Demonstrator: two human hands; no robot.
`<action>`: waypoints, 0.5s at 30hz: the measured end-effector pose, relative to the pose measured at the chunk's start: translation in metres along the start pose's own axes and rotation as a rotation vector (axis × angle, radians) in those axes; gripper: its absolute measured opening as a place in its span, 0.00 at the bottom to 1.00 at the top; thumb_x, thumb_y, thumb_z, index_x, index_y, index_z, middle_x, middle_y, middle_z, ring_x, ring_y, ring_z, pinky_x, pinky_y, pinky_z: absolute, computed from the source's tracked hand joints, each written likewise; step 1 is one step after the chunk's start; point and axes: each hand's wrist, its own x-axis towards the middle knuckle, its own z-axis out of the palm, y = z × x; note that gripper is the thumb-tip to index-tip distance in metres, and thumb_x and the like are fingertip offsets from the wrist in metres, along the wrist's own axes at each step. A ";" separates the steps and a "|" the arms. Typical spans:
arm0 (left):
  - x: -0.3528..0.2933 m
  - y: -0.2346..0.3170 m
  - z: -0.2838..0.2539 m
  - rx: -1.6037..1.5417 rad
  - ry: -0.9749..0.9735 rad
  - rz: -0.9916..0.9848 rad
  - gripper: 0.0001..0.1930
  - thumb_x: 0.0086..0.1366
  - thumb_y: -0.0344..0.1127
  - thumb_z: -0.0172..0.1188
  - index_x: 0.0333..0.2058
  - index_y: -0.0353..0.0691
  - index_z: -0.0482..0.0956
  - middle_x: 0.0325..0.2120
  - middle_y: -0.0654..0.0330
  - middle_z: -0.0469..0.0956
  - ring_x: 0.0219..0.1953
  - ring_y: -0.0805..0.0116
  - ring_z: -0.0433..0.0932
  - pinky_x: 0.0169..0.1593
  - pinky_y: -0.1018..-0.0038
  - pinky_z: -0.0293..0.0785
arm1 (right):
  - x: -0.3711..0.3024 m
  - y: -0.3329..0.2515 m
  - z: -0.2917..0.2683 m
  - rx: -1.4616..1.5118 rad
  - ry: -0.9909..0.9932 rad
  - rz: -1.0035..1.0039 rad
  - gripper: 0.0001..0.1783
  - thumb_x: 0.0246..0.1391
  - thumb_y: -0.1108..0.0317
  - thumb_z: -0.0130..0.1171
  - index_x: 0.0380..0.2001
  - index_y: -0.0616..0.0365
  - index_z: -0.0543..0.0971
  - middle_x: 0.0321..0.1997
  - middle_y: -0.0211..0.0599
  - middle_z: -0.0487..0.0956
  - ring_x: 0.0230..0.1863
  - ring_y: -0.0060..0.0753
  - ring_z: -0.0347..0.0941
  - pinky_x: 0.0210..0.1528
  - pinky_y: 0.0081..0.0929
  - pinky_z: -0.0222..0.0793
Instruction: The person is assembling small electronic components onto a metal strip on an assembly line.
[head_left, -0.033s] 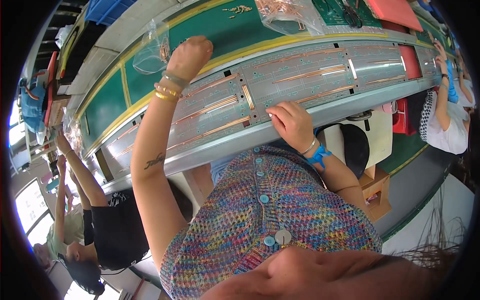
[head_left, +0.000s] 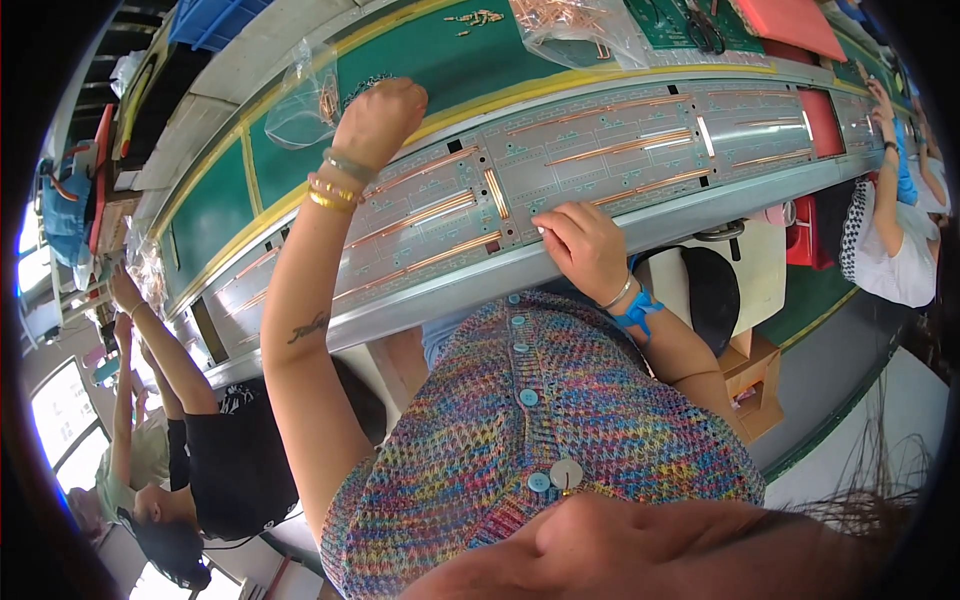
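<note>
Plastic bag (head_left: 290,118), clear, with copper pieces inside, lies on the green surface (head_left: 455,75). Just right of it, small dark parts (head_left: 368,86) sit in a pile beside my left fingers (head_left: 405,96), which are curled downward; I cannot tell whether they pinch anything. Nearer me, grey panels (head_left: 560,178) with copper strips (head_left: 497,195) run along a metal rail (head_left: 450,278). At their near edge, my right fingers (head_left: 580,215) bend in toward the thumb; whether they hold something I cannot tell. Farther right, beyond the panels, lie another copper-filled bag (head_left: 575,32) and dark scissors (head_left: 705,36).
</note>
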 end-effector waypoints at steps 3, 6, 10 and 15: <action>-0.023 0.018 -0.007 -0.144 0.065 -0.011 0.04 0.52 0.28 0.58 0.28 0.41 0.79 0.27 0.59 0.76 0.31 0.58 0.76 0.35 0.68 0.74 | 0.000 -0.001 -0.001 0.009 -0.008 0.003 0.09 0.42 0.74 0.59 0.31 0.53 0.77 0.28 0.30 0.74 0.30 0.36 0.71 0.30 0.30 0.68; -0.044 0.035 0.000 -0.379 0.087 -0.055 0.07 0.52 0.26 0.58 0.31 0.41 0.80 0.29 0.59 0.78 0.33 0.58 0.77 0.34 0.69 0.74 | 0.000 0.000 0.000 -0.001 -0.017 0.008 0.09 0.42 0.74 0.60 0.30 0.53 0.77 0.28 0.30 0.74 0.30 0.36 0.71 0.30 0.30 0.68; -0.057 0.060 0.008 -0.753 0.031 -0.401 0.05 0.53 0.26 0.60 0.31 0.39 0.81 0.30 0.58 0.79 0.31 0.67 0.80 0.32 0.76 0.75 | 0.001 0.000 0.000 -0.014 -0.027 0.002 0.08 0.42 0.74 0.60 0.30 0.52 0.77 0.28 0.28 0.74 0.30 0.35 0.71 0.30 0.30 0.68; -0.053 0.072 0.019 -0.756 0.228 -0.338 0.05 0.53 0.25 0.62 0.31 0.37 0.81 0.27 0.59 0.81 0.26 0.70 0.80 0.33 0.77 0.76 | 0.000 0.001 0.003 -0.018 -0.012 -0.015 0.08 0.42 0.73 0.60 0.30 0.52 0.77 0.27 0.28 0.72 0.30 0.34 0.70 0.29 0.29 0.67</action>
